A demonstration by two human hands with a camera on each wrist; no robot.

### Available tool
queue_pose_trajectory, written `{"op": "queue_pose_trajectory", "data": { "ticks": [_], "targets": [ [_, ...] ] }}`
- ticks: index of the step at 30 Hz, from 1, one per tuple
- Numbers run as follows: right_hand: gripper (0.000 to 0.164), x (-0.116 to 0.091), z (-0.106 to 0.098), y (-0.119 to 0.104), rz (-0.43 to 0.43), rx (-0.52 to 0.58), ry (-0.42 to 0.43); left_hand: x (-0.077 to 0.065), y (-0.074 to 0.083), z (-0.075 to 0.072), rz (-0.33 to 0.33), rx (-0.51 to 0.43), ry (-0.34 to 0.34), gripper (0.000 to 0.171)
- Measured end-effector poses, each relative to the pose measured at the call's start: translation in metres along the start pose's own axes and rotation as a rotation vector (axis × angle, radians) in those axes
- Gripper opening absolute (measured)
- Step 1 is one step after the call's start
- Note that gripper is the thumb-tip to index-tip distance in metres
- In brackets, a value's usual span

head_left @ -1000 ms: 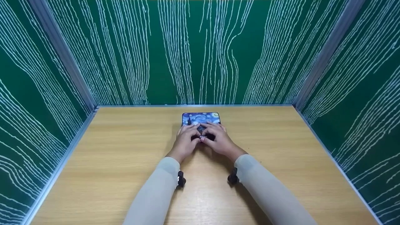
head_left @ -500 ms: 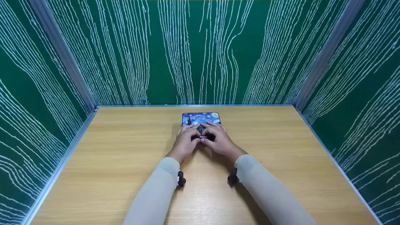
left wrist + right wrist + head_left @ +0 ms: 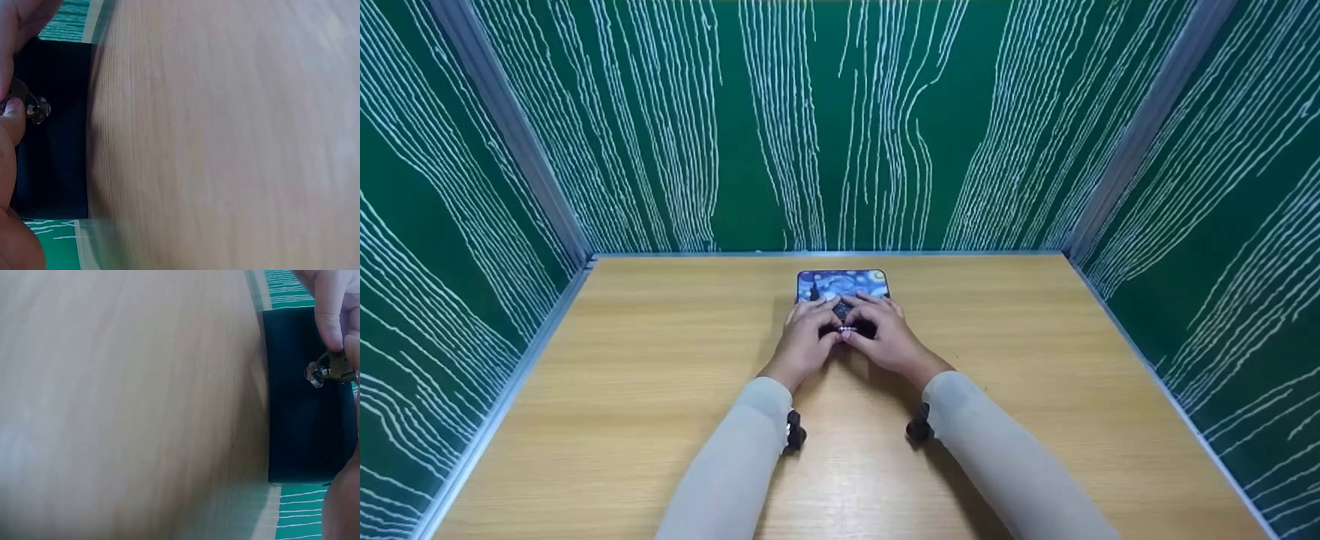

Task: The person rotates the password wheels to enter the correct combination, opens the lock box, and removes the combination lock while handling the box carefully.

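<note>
A box (image 3: 844, 282) with a blue swirling-night-sky picture on its lid stands near the back of the table, and its dark front (image 3: 56, 152) shows in both wrist views. At the middle of that front hangs a small bronze padlock (image 3: 339, 370), its shackle passing through a shiny metal loop (image 3: 43, 112). My left hand (image 3: 806, 331) pinches the padlock from the left, thumb tip against the metal. From the other side my right hand (image 3: 889, 334) pinches it too. A row of light marks shows on the lock between the thumbs. My other fingers rest toward the lid.
The box stands on a wood-grain table (image 3: 675, 420). Green walls (image 3: 765, 112) with white wavy lines rise at the back and both sides, edged by metal rails (image 3: 514, 120). Both sleeved wrists carry small black cameras (image 3: 795, 431).
My right thumb has shifted slightly down on the padlock, and its row of light marks shows more plainly. The box and both arms stay in place.
</note>
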State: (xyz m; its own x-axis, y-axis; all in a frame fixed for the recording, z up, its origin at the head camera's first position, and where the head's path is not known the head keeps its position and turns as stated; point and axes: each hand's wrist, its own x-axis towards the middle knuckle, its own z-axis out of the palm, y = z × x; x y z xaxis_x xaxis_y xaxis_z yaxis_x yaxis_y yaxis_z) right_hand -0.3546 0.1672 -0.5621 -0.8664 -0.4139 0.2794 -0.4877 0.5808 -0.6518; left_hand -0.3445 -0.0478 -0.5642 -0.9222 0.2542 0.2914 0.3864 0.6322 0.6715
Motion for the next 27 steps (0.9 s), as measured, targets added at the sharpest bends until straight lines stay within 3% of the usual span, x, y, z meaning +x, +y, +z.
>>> {"op": "queue_pose_trajectory", "data": {
  "ticks": [8,27],
  "targets": [
    [0.016,0.0,-0.0002,0.0003,-0.062,-0.016,0.018,0.0003,0.0003,-0.0001,0.031,0.034,-0.006,0.004],
    [0.013,-0.0002,-0.0004,0.0,-0.002,-0.014,0.001,0.0005,-0.0008,0.0013,-0.002,0.015,-0.004,0.005]
  ]
}}
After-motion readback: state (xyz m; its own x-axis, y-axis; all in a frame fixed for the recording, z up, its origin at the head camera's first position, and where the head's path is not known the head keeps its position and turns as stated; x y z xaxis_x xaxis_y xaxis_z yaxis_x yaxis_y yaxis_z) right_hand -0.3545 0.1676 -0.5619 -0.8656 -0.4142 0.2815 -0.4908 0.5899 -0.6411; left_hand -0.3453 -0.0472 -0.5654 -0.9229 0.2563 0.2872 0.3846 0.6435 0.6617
